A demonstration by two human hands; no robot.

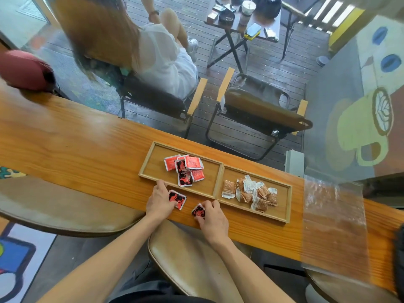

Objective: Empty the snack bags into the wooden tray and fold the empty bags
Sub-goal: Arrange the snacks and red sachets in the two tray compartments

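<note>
With the left hand point(160, 199) gripping one red packet point(177, 199) and the right hand point(213, 217) another point(199, 211) on the desk point(76, 154), lift both over the near rim of the wooden tray point(150, 179) into its left compartment.

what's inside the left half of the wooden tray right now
A pile of red snack packets lies in the left compartment of the tray, overlapping one another. Whatever sits under the pile is covered. Two more red packets are outside it, on the counter under the hands.
</note>
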